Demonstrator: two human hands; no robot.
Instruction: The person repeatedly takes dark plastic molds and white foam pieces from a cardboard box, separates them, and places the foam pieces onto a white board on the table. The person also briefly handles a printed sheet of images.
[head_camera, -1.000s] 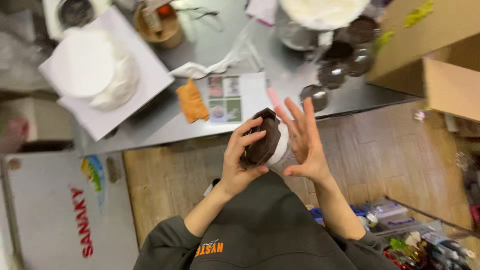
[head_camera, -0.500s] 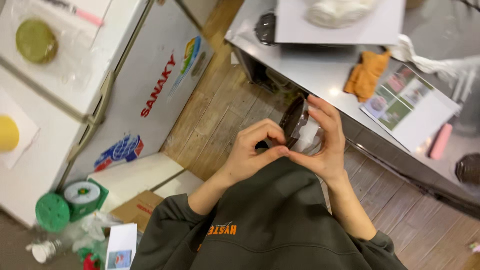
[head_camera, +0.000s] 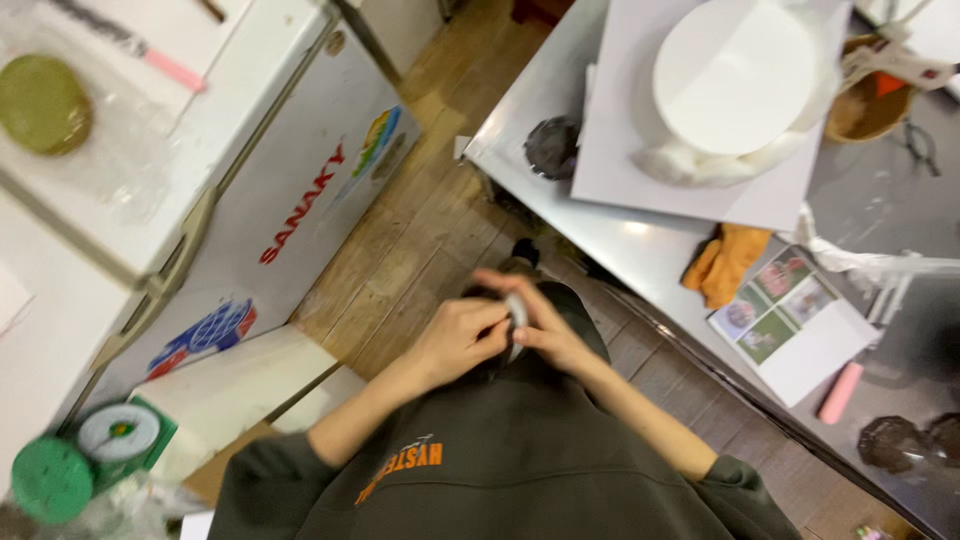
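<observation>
Both my hands meet in front of my chest, above the wooden floor. My left hand (head_camera: 455, 340) and my right hand (head_camera: 540, 325) are closed together around a small round dark object with a pale rim (head_camera: 515, 312), mostly hidden by my fingers. The picture is blurred, so its exact kind cannot be told. My dark sleeves with orange lettering fill the lower middle.
A steel table (head_camera: 640, 250) at the right carries a white round cake (head_camera: 735, 75) on a white board, an orange cloth (head_camera: 725, 262), a photo sheet (head_camera: 790, 325) and a pink stick (head_camera: 838, 392). A white chest freezer (head_camera: 230, 170) stands at the left, green-lidded tubs (head_camera: 50, 478) below.
The view has swung, so the table sits further right and the freezer left. My hands stay together on the round object, drawn lower and closer to my chest.
</observation>
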